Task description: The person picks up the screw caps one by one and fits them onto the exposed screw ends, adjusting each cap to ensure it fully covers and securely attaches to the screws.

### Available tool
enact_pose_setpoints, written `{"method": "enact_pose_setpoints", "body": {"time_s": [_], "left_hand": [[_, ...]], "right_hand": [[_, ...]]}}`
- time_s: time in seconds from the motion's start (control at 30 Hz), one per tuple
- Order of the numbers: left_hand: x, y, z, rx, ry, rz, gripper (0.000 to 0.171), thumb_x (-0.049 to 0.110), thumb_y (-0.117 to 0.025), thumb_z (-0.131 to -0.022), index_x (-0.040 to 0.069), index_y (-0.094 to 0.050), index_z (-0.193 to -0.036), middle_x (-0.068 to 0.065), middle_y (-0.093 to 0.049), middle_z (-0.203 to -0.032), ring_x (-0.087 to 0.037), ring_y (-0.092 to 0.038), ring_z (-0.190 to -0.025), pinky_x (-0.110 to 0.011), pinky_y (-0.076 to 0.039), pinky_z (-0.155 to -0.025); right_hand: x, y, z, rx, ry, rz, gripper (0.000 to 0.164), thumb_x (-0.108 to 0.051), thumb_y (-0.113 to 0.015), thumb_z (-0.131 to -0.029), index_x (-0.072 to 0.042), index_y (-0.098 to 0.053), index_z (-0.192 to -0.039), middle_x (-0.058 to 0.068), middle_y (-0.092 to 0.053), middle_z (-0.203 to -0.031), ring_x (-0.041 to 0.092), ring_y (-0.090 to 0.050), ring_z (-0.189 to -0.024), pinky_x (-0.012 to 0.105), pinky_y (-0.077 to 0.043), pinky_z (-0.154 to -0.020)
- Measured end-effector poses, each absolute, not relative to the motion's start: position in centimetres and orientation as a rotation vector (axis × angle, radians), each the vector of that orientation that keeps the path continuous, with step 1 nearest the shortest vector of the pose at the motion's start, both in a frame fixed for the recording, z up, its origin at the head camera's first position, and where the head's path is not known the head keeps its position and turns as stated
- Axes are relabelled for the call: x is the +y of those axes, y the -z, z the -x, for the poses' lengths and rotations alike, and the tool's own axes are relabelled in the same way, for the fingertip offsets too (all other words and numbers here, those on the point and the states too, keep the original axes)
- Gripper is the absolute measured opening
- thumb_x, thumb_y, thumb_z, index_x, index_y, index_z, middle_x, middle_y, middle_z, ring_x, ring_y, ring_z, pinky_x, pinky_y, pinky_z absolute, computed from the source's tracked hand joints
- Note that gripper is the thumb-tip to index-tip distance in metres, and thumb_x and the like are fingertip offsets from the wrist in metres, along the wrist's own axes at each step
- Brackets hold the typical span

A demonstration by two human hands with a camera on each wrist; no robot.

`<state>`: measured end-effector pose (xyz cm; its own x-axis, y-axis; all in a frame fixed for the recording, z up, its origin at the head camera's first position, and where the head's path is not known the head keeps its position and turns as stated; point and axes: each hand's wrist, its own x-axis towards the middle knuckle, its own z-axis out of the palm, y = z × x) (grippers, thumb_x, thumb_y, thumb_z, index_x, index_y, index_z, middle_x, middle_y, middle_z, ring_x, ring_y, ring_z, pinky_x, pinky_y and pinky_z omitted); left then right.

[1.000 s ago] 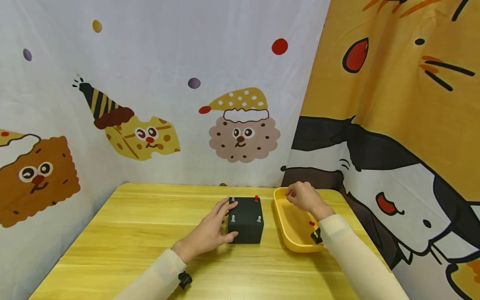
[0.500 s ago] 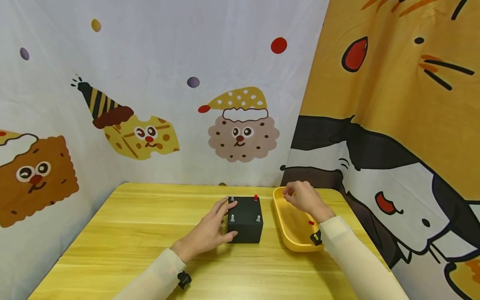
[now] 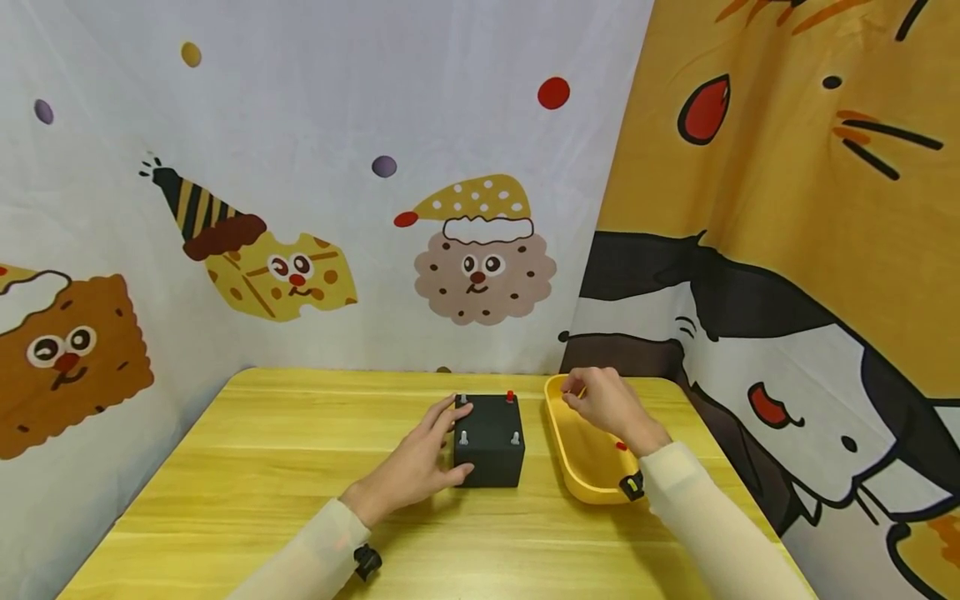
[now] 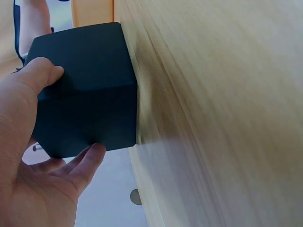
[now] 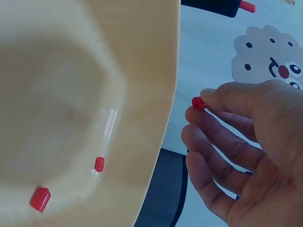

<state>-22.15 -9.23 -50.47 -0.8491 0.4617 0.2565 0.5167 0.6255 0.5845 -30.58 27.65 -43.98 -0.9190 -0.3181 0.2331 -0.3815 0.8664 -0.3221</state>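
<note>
A black box [image 3: 489, 446] stands on the table with metal posts on its top. Its back right post carries a red cap [image 3: 510, 397]; bare grey posts show at the other corners, such as the front left post [image 3: 463, 437]. My left hand [image 3: 408, 471] grips the box from the left, thumb on the near face and fingers around the far side. Over the far end of a yellow tray [image 3: 572, 475], my right hand [image 3: 611, 404] pinches a small hollow red cap [image 5: 199, 103] between thumb and index finger, its other fingers loosely bent.
Inside the tray lie two more red caps, a larger cap [image 5: 40, 199] and a smaller cap [image 5: 99, 164]. The tray sits right of the box on the wooden table [image 3: 300, 433]. A printed curtain [image 3: 315, 100] hangs behind the table and along its right side.
My right hand has shifted slightly left and toward me, with its fingers bent a little more downward. The left hand keeps its grip and the box stays in place.
</note>
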Motion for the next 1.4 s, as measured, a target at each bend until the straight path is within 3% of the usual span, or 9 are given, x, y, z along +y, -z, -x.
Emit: {"method": "enact_pose_setpoints", "body": {"time_s": [0.57, 1.2, 1.4], "left_hand": [[-9.3, 50.3, 22.2, -2.736, 1.028, 0.84, 0.096, 0.035, -0.089, -0.107, 0.024, -0.034, -0.185, -0.021, -0.025, -0.192, -0.033, -0.082, -0.125, -0.043, -0.072, -0.1], [-9.2, 50.3, 22.0, -2.732, 1.002, 0.853, 0.095, 0.036, -0.088, -0.108, 0.024, -0.033, -0.185, -0.02, -0.025, -0.192, -0.034, -0.08, -0.129, -0.042, -0.071, -0.097], [-9.3, 50.3, 22.1, -2.731, 1.01, 0.859, 0.095, 0.035, -0.088, -0.108, 0.023, -0.034, -0.185, -0.021, -0.025, -0.192, -0.033, -0.081, -0.127, -0.043, -0.071, -0.098]], "right_hand": [[26.1, 43.4, 29.0, -2.802, -0.571, -0.581, 0.005, -0.015, -0.091, -0.102, -0.016, -0.089, -0.106, -0.001, -0.085, -0.098, 0.012, -0.074, -0.082, 0.036, -0.068, -0.078], [25.6, 43.5, 27.4, -2.71, -0.559, -0.643, 0.007, -0.015, -0.093, -0.1, -0.019, -0.089, -0.103, -0.008, -0.086, -0.095, 0.004, -0.074, -0.08, 0.028, -0.066, -0.074], [25.3, 43.3, 26.9, -2.69, -0.577, -0.667, 0.006, -0.014, -0.092, -0.1, -0.018, -0.089, -0.103, -0.008, -0.087, -0.095, 0.007, -0.077, -0.081, 0.028, -0.066, -0.074]]}}
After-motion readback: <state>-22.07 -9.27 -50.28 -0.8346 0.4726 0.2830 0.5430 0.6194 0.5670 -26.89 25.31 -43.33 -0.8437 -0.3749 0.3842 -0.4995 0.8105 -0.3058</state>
